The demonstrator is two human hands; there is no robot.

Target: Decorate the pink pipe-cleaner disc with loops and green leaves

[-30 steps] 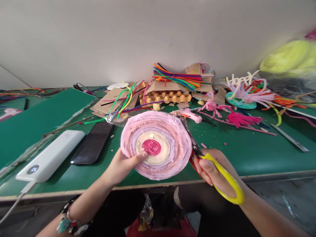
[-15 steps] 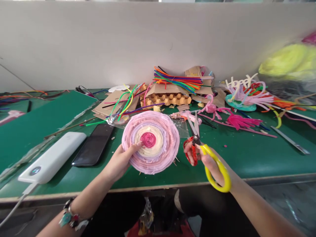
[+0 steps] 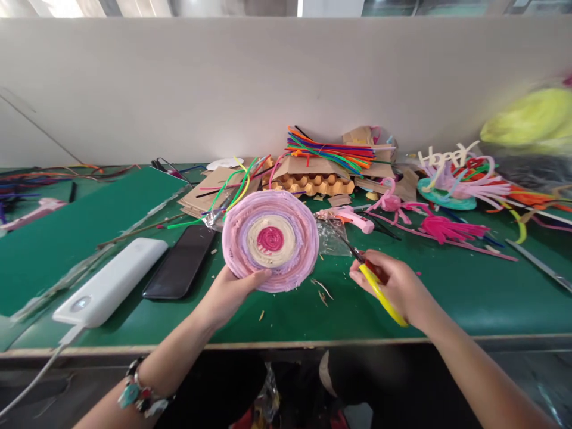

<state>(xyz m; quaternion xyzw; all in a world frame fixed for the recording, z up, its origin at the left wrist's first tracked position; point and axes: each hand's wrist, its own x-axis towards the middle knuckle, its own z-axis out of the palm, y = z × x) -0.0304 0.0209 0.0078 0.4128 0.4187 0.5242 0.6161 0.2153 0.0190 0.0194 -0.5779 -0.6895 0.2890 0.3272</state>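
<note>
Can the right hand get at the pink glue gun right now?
Reach, likely yes: the glue gun lies just beyond the right hand with open table between. Grasping looks doubtful, since that hand is closed on the scissors.

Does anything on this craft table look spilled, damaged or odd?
Only small trimmings: loose scraps lie scattered on the green table between the pink coiled disc in the left hand and the scissors in the right hand. Nothing looks broken.
</note>
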